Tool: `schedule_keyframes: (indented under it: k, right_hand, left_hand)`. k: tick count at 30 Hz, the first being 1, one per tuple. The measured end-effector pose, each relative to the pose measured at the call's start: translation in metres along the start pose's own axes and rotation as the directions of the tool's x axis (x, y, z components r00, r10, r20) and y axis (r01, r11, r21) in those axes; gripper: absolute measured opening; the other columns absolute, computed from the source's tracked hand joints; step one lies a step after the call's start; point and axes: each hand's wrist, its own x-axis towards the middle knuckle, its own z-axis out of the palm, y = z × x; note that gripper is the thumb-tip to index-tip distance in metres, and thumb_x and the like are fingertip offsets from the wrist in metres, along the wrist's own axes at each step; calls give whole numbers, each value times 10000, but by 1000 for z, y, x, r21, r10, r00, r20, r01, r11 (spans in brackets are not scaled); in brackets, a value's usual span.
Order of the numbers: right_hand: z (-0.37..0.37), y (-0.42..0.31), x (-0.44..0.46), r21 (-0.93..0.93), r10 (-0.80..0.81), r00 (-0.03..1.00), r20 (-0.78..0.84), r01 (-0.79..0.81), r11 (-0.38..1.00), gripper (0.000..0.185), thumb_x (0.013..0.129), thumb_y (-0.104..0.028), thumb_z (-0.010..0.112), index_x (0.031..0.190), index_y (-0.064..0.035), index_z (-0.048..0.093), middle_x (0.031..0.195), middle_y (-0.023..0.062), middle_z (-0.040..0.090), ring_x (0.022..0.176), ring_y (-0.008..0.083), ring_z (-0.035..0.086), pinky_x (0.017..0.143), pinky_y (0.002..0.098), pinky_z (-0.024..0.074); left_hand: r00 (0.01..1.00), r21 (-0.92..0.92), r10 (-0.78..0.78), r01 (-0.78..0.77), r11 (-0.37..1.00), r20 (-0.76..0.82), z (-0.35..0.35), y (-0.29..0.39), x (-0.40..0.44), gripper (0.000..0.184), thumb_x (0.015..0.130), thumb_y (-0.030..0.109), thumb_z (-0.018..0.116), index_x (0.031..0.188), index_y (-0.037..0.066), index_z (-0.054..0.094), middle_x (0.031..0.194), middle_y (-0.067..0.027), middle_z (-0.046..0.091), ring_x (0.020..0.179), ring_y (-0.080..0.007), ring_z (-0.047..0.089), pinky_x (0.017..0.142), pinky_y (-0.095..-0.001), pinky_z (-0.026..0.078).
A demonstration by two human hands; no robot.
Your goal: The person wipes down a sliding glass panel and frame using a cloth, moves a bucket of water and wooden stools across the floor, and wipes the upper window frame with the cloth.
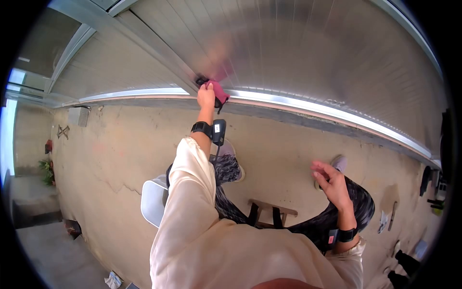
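Note:
My left hand (206, 96) reaches forward with its fingers closed on a pink cloth (219, 91) that has dark parts at its edge. The cloth is at the foot of a shiny metal panel (298, 53), beside an upright metal frame post (161, 50). Along the panel's base runs a bright metal rail (308, 107). My right hand (333, 185) hangs over my right knee, fingers loosely stretched, with nothing in it. Both wrists wear black straps; a small black device (219, 129) is on the left one.
A low wooden stool (288, 211) is beneath me. To my left stands a white bucket (153, 200), partly behind my sleeve. A tool with a long handle (393, 216) lies on the concrete floor (110, 159) at right. Another person's dark-clothed legs (408, 265) show at lower right.

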Motion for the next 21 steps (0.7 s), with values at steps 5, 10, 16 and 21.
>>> schedule_keyframes:
  k: [5,10,16,21]
  right_hand:
    - [-2,4,-4,3,-78,996,-35,78,997,293,845,-74,590,1135,-39,575,978,91,661,845,157,637,708,264,499]
    - [-1,0,-9,-20,-121,992,-31,120,993,283,837,-86,600,1115,-40,582,931,95,670,813,172,650,676,272,511]
    - [-3,-2,-10,-24,-124,992,-40,123,992,273,838,-81,601,1107,-33,587,939,95,669,815,168,650,661,264,510]
    - [-2,-3,-9,-50,-137,990,-34,135,990,281,839,-60,595,1118,-32,581,952,99,660,790,164,638,664,264,503]
  left_hand:
    - [930,-128,170,-221,967,-326,-68,90,2,475,879,335,502,1227,12,501,1085,-229,567,987,-408,538,828,-450,426]
    - [716,8,452,-530,848,-532,-170,182,5,495,889,321,487,1292,43,413,1075,-199,522,943,-401,539,789,-456,435]
    - [658,214,546,-519,828,-519,-190,209,-1,419,890,299,486,1226,52,443,995,-176,501,825,-388,568,680,-480,460]
    - [718,350,572,-458,817,-396,-111,144,-20,362,902,307,478,1162,58,445,969,-185,484,757,-414,574,602,-483,476]
